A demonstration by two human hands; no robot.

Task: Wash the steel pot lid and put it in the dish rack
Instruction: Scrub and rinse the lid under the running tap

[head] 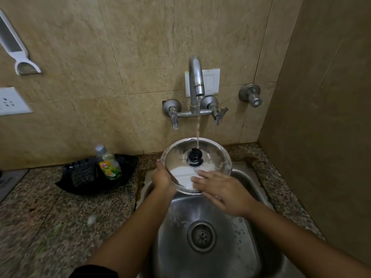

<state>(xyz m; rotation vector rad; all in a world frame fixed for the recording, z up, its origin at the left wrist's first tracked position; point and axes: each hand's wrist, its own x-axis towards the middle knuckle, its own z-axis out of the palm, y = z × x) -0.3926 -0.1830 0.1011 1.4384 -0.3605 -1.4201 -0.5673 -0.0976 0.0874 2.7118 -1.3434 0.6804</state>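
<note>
Steel sink [249, 233] w/ tap [195, 77] running: left hand [161, 178] gripping soapy lid [212, 159] rim, right hand [221, 190] fingers spread flat on it.

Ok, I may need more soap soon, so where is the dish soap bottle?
The dish soap bottle stands on the black tray on the counter, left of the sink, against the tiled wall, just left of the left hand.

- I am looking at a home kitchen wash corner.
- A steel sink [220, 247] is set into a speckled granite counter [50, 217].
- A wall tap [195, 81] runs water over it.
- A dish soap bottle [109, 163] stands near the counter's back edge, against beige wall tiles [140, 37].
</note>
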